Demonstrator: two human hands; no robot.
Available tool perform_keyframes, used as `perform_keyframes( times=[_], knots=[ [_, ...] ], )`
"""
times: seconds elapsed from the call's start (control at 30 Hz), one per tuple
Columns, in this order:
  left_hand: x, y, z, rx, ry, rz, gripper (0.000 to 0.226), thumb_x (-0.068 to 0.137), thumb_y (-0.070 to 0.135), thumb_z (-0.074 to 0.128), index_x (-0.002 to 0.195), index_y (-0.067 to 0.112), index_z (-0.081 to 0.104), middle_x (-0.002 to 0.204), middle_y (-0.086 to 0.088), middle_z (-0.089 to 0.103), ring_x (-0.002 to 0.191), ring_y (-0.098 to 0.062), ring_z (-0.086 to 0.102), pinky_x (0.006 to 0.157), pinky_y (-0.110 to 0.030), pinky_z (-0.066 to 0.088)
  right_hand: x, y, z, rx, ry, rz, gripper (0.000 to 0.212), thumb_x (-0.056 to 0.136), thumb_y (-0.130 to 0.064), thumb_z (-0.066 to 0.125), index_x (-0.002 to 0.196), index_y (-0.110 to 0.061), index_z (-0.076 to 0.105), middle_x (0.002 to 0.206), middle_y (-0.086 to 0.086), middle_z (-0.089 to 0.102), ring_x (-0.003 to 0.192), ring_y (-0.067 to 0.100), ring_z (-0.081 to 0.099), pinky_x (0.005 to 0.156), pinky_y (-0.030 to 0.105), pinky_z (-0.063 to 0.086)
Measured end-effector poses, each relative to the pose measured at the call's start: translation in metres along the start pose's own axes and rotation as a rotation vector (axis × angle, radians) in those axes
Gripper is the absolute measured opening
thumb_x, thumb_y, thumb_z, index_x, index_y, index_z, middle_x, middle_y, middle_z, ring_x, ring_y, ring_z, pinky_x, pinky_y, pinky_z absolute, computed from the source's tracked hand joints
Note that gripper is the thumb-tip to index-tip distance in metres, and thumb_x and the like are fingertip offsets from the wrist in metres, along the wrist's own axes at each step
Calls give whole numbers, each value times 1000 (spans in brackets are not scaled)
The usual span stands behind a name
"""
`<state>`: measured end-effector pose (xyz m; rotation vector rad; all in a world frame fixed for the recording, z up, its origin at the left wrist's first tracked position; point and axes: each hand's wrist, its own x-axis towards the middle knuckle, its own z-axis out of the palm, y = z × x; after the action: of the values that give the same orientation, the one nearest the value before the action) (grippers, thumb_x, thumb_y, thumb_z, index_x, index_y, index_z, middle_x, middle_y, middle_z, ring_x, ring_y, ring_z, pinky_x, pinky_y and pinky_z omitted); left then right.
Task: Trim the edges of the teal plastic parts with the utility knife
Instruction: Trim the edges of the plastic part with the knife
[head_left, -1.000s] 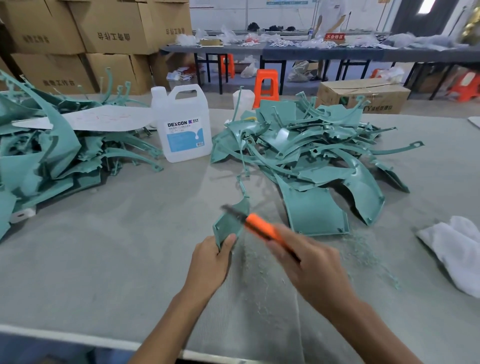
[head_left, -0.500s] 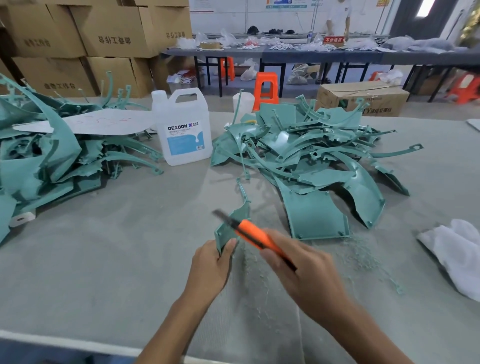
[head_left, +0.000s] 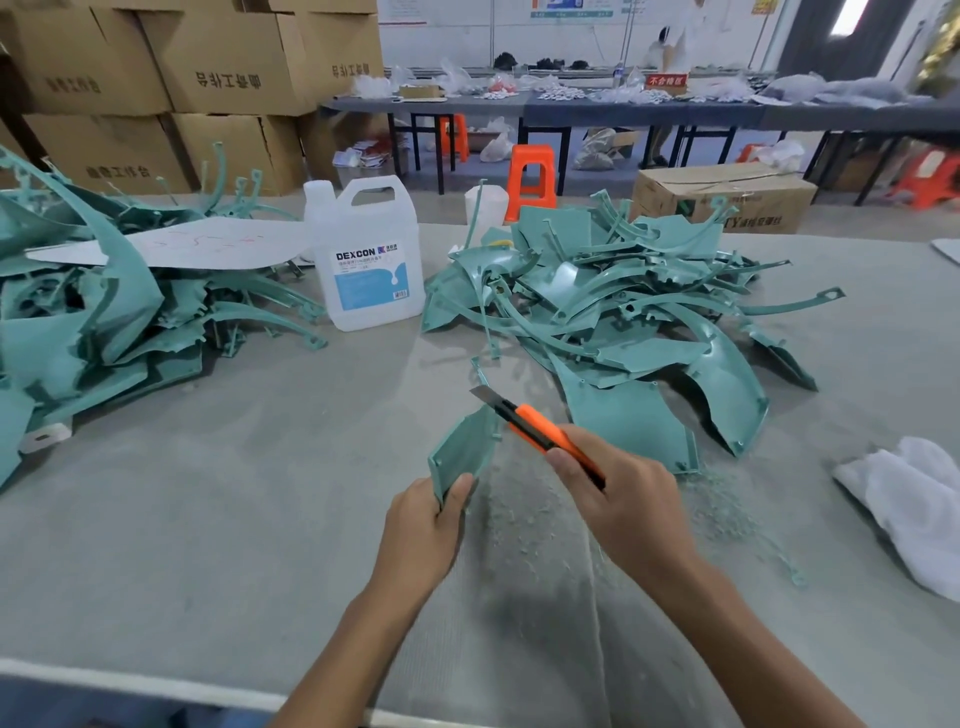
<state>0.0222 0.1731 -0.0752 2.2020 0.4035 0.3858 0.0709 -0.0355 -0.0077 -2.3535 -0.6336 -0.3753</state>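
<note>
1. Two bare hands work over a grey worktop (head_left: 208, 493), close to its front edge.
2. The left hand (head_left: 421, 525) holds a small teal plastic part (head_left: 462, 447) upright by its lower end. The thumb lies on the near face and the other fingers are hidden behind, so the part is pinched between them.
3. The right hand (head_left: 623, 499) grips an orange and black utility knife (head_left: 540, 431). Its fingers are curled round the handle, with one fingertip pressed on the orange side.
4. The knife points up and to the left, away from the person. Its body lies against the upper right edge of the held part, and the bare blade sticks out just past the top corner.
5. Fine teal shavings (head_left: 519, 525) lie scattered on the worktop below and between the hands, with more to the right.
6. A large pile of teal parts (head_left: 623, 312) lies just beyond the hands, to the right. A second pile (head_left: 93, 322) fills the left side, and a white sheet (head_left: 197, 249) rests on top of it.
7. Between the two piles a white jug (head_left: 369, 260) labelled DEXCON stands upright.
8. A crumpled white cloth (head_left: 914, 499) lies at the right edge of the worktop, well apart from the hands.
9. Behind the worktop stand stacked cardboard boxes (head_left: 228, 57) at the left and an orange stool (head_left: 530, 176) near the middle.
</note>
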Motion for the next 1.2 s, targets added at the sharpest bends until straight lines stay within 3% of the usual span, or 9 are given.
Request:
perform_keyframes(
  times=[0.3, 0.43, 0.6, 0.73, 0.87, 0.97, 1.07, 1.13, 1.2],
  knots=[
    [-1, 0, -1, -12, -6, 13, 41, 100, 45, 50, 77, 13, 60, 71, -5, 64, 71, -26, 62, 67, -44, 50, 8, 4, 0, 10, 70, 121, 26, 99, -51, 51, 117, -38, 65, 51, -7, 50, 45, 9, 50, 44, 26, 36],
    [-2, 3, -11, -145, 35, 43, 10, 94, 39, 60, 100, 36, 67, 94, 14, 71, 90, -4, 65, 77, -26, 53, -25, 12, 6, 186, 122, 205, 22, 96, -53, 51, 110, -43, 66, 57, -9, 55, 47, 8, 50, 45, 21, 34],
    [-4, -5, -41, 73, 192, 274, 16, 85, 15, 78, 94, 27, 73, 94, 14, 66, 91, -11, 59, 84, -42, 47, -64, 40, 10, 231, 197, 370, 20, 93, -45, 59, 105, -61, 61, 69, -16, 67, 63, 2, 62, 58, 26, 48],
    [-8, -11, -75, 313, -141, 277, 48, 75, -2, 79, 118, 19, 74, 120, 2, 67, 111, -23, 61, 98, -34, 44, -66, 47, 12, 280, 248, 417, 34, 90, -59, 49, 109, -40, 68, 74, -16, 67, 63, 4, 61, 55, 18, 44],
    [-5, -7, -112, 83, -545, 68, 51, 83, -16, 64, 122, 16, 70, 128, 6, 66, 112, 3, 61, 91, -6, 42, -66, 45, 14, 278, 244, 421, 35, 88, -67, 43, 107, -48, 64, 73, -10, 67, 56, 10, 57, 49, 24, 42],
    [-1, -2, -108, 82, -190, 30, 34, 82, 3, 78, 93, 35, 74, 82, 15, 73, 78, -6, 67, 73, -18, 48, -62, 46, 15, 217, 178, 427, 34, 93, -61, 47, 114, -40, 64, 71, -13, 64, 58, 9, 57, 49, 26, 40],
    [-7, 8, -83, 134, 46, 33, 30, 74, 52, 82, 64, 31, 63, 55, 14, 57, 51, -4, 46, 55, -30, 39, -47, 49, 14, 44, 63, 388, 28, 97, -50, 54, 120, -39, 66, 79, -12, 67, 71, 10, 61, 60, 30, 40],
    [-15, 12, -63, 224, 33, 113, 43, 66, 81, 65, 76, 39, 61, 71, 21, 60, 69, -1, 54, 67, -30, 45, -36, 51, 11, -77, -20, 372, 28, 98, -48, 54, 122, -39, 66, 95, -7, 68, 87, 20, 63, 68, 33, 41],
    [-19, 9, -44, 449, -139, 135, 77, 61, 94, 48, 122, 48, 55, 133, 18, 53, 127, -9, 45, 105, -34, 36, -27, 55, 7, -142, -31, 373, 27, 99, -46, 52, 121, -37, 65, 94, -3, 64, 89, 26, 63, 69, 35, 42]
  ],
)
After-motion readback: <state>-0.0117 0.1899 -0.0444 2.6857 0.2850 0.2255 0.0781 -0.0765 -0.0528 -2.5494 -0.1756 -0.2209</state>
